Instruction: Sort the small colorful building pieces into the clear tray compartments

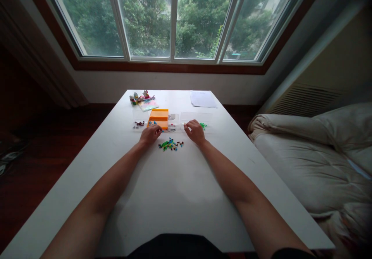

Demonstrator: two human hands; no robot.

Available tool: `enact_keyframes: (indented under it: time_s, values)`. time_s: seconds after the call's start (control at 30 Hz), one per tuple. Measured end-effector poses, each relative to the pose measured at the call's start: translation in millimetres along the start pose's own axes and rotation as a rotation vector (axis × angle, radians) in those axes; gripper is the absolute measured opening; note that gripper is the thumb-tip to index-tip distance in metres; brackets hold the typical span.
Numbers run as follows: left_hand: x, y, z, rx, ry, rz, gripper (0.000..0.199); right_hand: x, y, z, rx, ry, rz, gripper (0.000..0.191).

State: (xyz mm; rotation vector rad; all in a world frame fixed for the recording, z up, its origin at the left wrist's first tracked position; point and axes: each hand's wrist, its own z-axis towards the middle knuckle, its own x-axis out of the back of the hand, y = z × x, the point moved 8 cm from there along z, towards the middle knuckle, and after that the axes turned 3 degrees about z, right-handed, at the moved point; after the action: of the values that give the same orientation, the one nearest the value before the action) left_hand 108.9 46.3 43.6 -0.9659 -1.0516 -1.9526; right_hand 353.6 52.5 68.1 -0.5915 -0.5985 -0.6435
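Observation:
A loose pile of tiny building bricks (170, 145), mostly green with blue, yellow and dark ones, lies on the white table between my two hands. My left hand (150, 134) is closed in a pinch at the front of the orange tray (159, 113), and a small blue brick (162, 130) shows at its fingertips. Over the front left part of a clear plastic box (200, 116), my right hand (195, 131) is also pinched, with a tiny pale speck at the fingertips. Green bricks (203, 125) lie in that box beside it. Blue bricks (152, 123) sit in the orange tray.
Another clear box at the left holds dark brown bricks (140, 123). Small assembled figures (142, 96) and a colourful sheet (148, 104) are at the back left. White paper (203, 99) lies at the back right. A sofa (314, 158) stands right of the table (180, 197).

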Motion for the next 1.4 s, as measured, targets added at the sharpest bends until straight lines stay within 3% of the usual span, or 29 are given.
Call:
enact_keyframes:
  time_s: [0.2, 0.3, 0.4, 0.53, 0.67, 0.87, 1.07, 1.23, 1.4]
  values:
    - [22.6, -31.4, 5.3, 0.244, 0.253, -0.017, 0.019, -4.7, -7.3, -0.6, 0.015, -0.033, 0.005, 0.031]
    - [26.3, -45.9, 3.0, 0.339, 0.323, -0.060, 0.024, -8.8, -13.1, -1.3, 0.022, -0.074, 0.022, 0.031]
    - [27.0, -50.6, -0.2, 0.349, 0.350, -0.085, 0.030, -12.1, -16.0, -1.6, 0.021, -0.112, 0.036, 0.029]
    - [20.6, -44.1, -0.4, 0.254, 0.275, -0.103, 0.026, -21.6, -16.0, -3.2, 0.024, -0.212, 0.053, 0.027]
    - [8.0, -29.6, 1.8, 0.117, 0.131, -0.120, 0.023, -36.0, -10.9, -6.7, -0.018, -0.390, 0.098, 0.009]
    - [-7.5, -3.7, 0.7, -0.021, -0.043, -0.135, 0.022, -40.0, -8.9, -8.5, -0.070, -0.591, 0.277, 0.007]
    - [-12.5, 15.5, -3.1, -0.091, -0.106, -0.133, 0.023, -42.7, -22.7, -12.5, -0.063, -0.748, 0.400, 0.007]
    - [-13.8, 22.1, -2.3, -0.113, -0.127, -0.119, 0.023, -48.1, -29.7, -11.6, 0.009, -0.726, 0.327, 0.006]
    - [-14.6, 29.4, -1.9, -0.137, -0.142, -0.124, 0.022, -46.8, -27.7, -5.3, -0.015, -0.542, 0.322, 0.006]
